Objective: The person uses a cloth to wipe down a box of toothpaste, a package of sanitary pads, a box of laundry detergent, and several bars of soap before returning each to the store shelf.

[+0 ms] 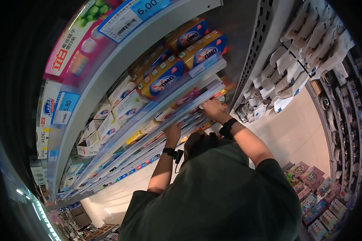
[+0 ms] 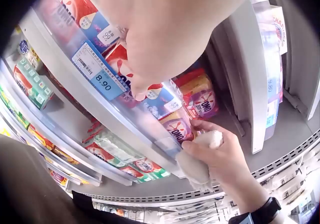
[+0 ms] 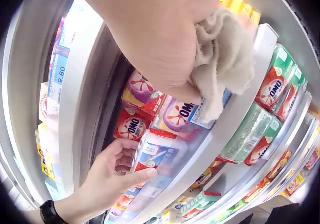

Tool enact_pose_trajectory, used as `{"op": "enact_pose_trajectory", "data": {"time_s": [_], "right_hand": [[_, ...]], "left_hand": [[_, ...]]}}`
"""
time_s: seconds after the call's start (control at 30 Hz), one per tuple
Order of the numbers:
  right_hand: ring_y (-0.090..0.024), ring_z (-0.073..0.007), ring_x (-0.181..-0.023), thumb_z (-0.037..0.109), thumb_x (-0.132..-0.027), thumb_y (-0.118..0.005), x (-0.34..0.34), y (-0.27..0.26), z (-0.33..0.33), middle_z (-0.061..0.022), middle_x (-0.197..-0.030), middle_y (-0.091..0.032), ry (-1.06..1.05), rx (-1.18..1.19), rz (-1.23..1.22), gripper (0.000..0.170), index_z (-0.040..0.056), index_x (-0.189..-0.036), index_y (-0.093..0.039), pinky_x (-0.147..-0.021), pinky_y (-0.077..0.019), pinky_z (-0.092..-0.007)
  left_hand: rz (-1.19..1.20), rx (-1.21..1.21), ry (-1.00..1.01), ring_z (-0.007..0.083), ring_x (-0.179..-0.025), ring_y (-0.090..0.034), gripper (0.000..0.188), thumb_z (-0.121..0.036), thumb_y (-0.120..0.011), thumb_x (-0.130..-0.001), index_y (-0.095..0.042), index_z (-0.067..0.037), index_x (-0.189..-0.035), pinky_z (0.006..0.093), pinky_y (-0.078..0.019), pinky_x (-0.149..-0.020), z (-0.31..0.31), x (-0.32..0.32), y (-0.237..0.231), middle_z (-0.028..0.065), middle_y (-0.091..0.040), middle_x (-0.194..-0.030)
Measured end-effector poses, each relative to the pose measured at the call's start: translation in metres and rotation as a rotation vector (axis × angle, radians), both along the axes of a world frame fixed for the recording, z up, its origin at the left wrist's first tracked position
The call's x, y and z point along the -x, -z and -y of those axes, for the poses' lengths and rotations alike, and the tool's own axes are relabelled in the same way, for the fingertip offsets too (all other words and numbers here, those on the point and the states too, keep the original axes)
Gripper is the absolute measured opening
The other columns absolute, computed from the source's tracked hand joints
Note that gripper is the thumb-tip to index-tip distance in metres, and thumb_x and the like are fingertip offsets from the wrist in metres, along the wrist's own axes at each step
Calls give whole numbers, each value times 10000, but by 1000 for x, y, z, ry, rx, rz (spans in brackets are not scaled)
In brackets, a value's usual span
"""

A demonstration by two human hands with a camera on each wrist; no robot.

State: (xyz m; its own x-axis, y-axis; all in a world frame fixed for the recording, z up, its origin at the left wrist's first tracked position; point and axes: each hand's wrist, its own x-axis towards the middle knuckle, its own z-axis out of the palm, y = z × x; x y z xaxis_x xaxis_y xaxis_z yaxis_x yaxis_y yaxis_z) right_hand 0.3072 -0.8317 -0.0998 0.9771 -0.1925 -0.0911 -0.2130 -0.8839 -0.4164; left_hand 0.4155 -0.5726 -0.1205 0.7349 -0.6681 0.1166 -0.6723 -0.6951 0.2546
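Observation:
My left hand point(image 3: 107, 171) reaches onto a shelf at the lower left of the right wrist view. Its thumb lies across the front of a red, white and blue OMO soap pack point(image 3: 150, 159), with the fingers curled behind it. The right hand point(image 2: 225, 156) holds a whitish cloth point(image 2: 194, 168) at the shelf's front strip, beside a purple and yellow OMO pack point(image 2: 177, 127). In the right wrist view the cloth point(image 3: 227, 54) hangs crumpled below the fingers, over the shelf lip. Both hands show small in the head view.
Another OMO pack point(image 2: 204, 101) lies deeper on the same shelf. A clear front strip carries a blue price tag point(image 2: 100, 74). Shelves with green OMO packs point(image 2: 145, 168) sit below. Overhead, a shelf edge point(image 1: 149, 30) and boxed soaps point(image 1: 161, 82) stand close. Hanging white packets point(image 1: 285, 72) are at the right.

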Motion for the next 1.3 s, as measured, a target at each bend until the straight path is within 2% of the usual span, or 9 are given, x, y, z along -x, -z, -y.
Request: {"op": "enact_pose_trajectory", "data": {"time_s": [0.07,0.17,0.37,0.43,0.63,0.7,0.9,1.13,1.3], "right_hand": [[-741,-332,-981,184,-818,-753,-4,4,2,-146,-1023,-757,-31,25,34,246,81,-1041,-740,-838,-596,-467],[-750,-321,-965,184,-811,-754,-10,15,3,-154,-987,-762,-4,74,82,201,76,-981,-757,-811,-606,-442],[-760,-309,-923,187,-800,-756,-9,18,5,-152,-966,-767,-29,91,113,192,80,-959,-767,-802,-610,-431],[-760,-311,-926,200,-795,-765,-7,17,4,-147,-966,-768,-20,97,145,208,78,-965,-767,-810,-610,-430],[-753,-330,-936,266,-808,-791,-1,8,0,-149,-1037,-753,84,-3,-69,312,64,-1041,-743,-813,-609,-451],[-742,-359,-906,333,-853,-751,7,8,-4,-171,-1016,-747,170,-13,155,354,72,-1089,-719,-819,-604,-473],[-751,-335,-946,278,-814,-783,8,2,1,-146,-1106,-732,158,8,55,374,78,-1122,-709,-803,-613,-454],[-751,-325,-956,218,-801,-763,3,1,-14,-136,-1139,-722,180,50,-38,349,88,-1123,-730,-796,-613,-450],[-750,-341,-935,204,-818,-748,15,3,-13,-142,-1342,-612,207,-14,68,459,97,-1258,-673,-798,-615,-458]], "left_hand": [[-19,-32,2,479,-1245,-572,600,-386,-771,-913,-603,-22,-1361,538,-442,-1055,-1,1,1,266,-633,-1321],[-22,-60,-27,460,-1214,-604,578,-403,-771,-910,-637,-30,-1331,525,-460,-1041,1,2,-6,252,-667,-1276],[-76,166,64,458,-1079,-657,485,-419,-771,-908,-714,-40,-1205,540,-502,-963,8,-1,-6,248,-710,-1148],[-295,148,72,462,-1121,-648,560,-431,-755,-930,-667,-6,-1282,507,-496,-994,18,3,-20,247,-704,-1191],[-266,-4,150,472,-1157,-624,550,-376,-717,-959,-611,-7,-1352,514,-489,-1005,52,2,-15,283,-652,-1262],[-233,-14,156,468,-1169,-623,525,-365,-708,-967,-619,-7,-1340,517,-485,-1011,49,-2,-8,281,-656,-1259],[-261,118,274,459,-1052,-686,475,-386,-657,-1007,-674,14,-1264,484,-549,-897,50,-14,-8,286,-705,-1183],[-404,123,260,486,-1105,-647,513,-437,-655,-1005,-665,21,-1236,507,-511,-941,61,-8,-14,283,-680,-1210],[-386,135,324,472,-1056,-659,456,-388,-651,-1012,-659,41,-1165,509,-512,-914,59,-12,-3,294,-683,-1144]]}}
